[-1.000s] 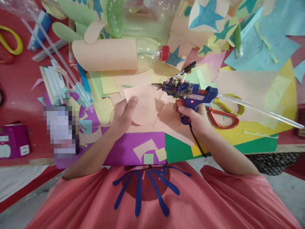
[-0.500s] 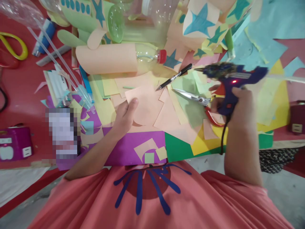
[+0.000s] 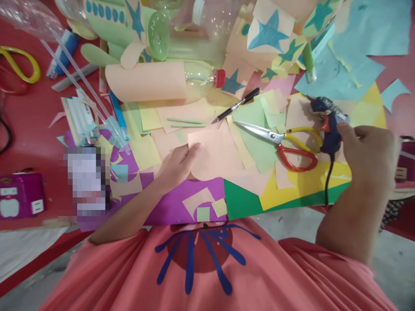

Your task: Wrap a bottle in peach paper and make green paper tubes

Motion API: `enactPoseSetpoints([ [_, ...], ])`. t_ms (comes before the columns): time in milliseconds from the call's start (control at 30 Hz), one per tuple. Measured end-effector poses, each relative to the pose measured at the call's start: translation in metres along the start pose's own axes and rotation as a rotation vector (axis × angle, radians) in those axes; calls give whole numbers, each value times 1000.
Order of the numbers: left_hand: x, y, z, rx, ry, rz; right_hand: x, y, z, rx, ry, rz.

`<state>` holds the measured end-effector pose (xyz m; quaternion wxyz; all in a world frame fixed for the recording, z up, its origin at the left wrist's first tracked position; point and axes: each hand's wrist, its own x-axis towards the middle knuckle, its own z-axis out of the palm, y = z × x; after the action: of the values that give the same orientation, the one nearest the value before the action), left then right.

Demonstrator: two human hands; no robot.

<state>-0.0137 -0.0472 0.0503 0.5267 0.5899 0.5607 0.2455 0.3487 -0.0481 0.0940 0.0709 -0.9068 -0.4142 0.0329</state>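
My left hand (image 3: 183, 162) pinches a peach paper piece (image 3: 215, 153) with a rounded lower edge, the thumb on top and the fingers hidden beneath. At the right, my right hand (image 3: 368, 149) is curled at the back of a dark blue hot glue gun (image 3: 329, 123), the thumb against it and the other fingers mostly hidden. The gun's nozzle points up and left, and its black cord hangs down. Scissors (image 3: 279, 140) with red and yellow handles lie left of the gun. Above the peach paper are a black pen (image 3: 236, 105) and two thin green sticks (image 3: 186, 123).
A bottle (image 3: 201, 80) wrapped in peach paper lies behind the scraps. Further back are star-decorated paper pieces (image 3: 270, 32) and clear plastic bottles (image 3: 217, 15). To the left are a blurred phone (image 3: 86, 181), clear straws (image 3: 84, 86), another pair of scissors (image 3: 24, 65) and a purple box (image 3: 21, 194).
My right hand has moved right with the glue gun, which has turned and lowered, uncovering the scissors' handles. My left hand has shifted the peach paper right and down, showing both green sticks.
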Motion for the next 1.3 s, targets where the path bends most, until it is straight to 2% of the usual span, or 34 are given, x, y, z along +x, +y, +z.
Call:
enactPoseSetpoints([
  [100,-2,2,2,38,-62,-27,-15,-16,-9,91,167,-69],
  [133,-3,2,2,42,-81,-32,-22,-22,-10,151,184,-108],
  [200,-3,1,3,47,-108,-38,-36,-35,-9,331,114,-211],
  [233,-3,1,3,49,-113,-37,-44,-42,-6,447,19,-284],
  [267,-3,0,3,52,-113,-32,-52,-51,-3,545,-133,-389],
  [333,-2,-1,3,62,-104,-18,-69,-69,7,686,-556,-556],
  [367,-2,-1,3,70,-97,-12,-78,-79,13,754,-753,-588],
  [400,-2,-1,3,78,-95,-7,-85,-88,19,826,-896,-582],
  [467,-1,0,3,89,-99,-1,-99,-106,32,943,-1045,-554],
  [500,-1,1,4,88,-101,2,-104,-113,38,1007,-1070,-515],
  [600,0,2,3,62,-100,40,-111,-126,51,1163,-1080,-404],
  [633,2,1,2,46,-109,63,-110,-128,55,1187,-1046,-388],
  [700,6,1,-2,8,-106,129,-106,-127,59,1180,-899,-403],
  [767,13,-1,-9,27,15,232,-99,-123,62,1141,-729,-435],
  [833,21,-4,-18,184,262,364,-92,-120,64,1117,-643,-441],
  [867,26,-6,-22,297,337,432,-90,-119,64,1119,-641,-437],
  [933,36,-14,-29,448,379,513,-88,-118,63,1140,-673,-425],
  [1100,48,-34,-32,608,416,539,-89,-120,59,1179,-812,-405],
  [1200,45,-33,-30,617,391,550,-90,-120,59,1143,-885,-413],
  [1300,38,-19,-28,477,350,513,-90,-119,60,1075,-850,-476],
])
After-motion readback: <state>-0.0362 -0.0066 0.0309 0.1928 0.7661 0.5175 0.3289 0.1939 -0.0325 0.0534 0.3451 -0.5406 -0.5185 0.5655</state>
